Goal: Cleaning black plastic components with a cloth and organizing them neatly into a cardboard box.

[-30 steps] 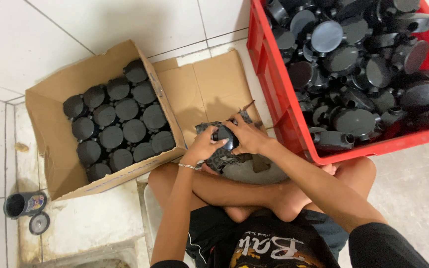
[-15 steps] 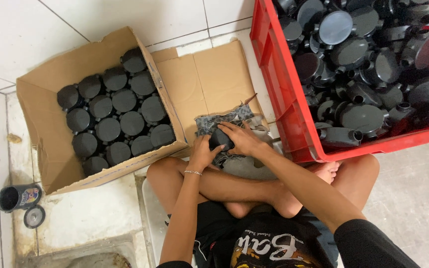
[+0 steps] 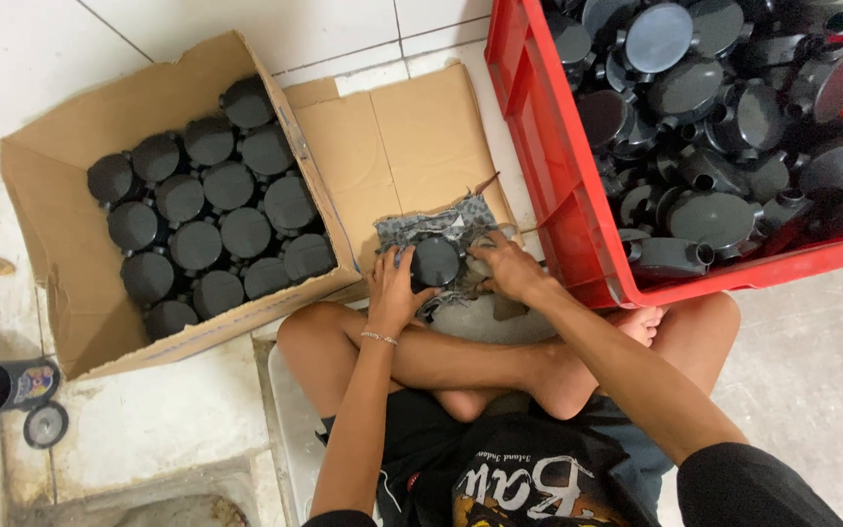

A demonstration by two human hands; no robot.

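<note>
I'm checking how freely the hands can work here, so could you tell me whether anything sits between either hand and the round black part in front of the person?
Nothing visible does. The left hand and right hand both already touch the round black part, which rests on a grey patterned cloth.

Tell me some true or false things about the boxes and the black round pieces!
1. Both hands are on one black piece. True: the left hand and the right hand grip it over a grey cloth.
2. The cardboard box holds pieces in neat rows. True.
3. The crate is blue. False: it is red.
4. The pieces in the crate are stacked neatly. False: they lie in a jumbled heap.
5. A small dark can stands inside the cardboard box. False: it lies on the floor outside it.
</note>
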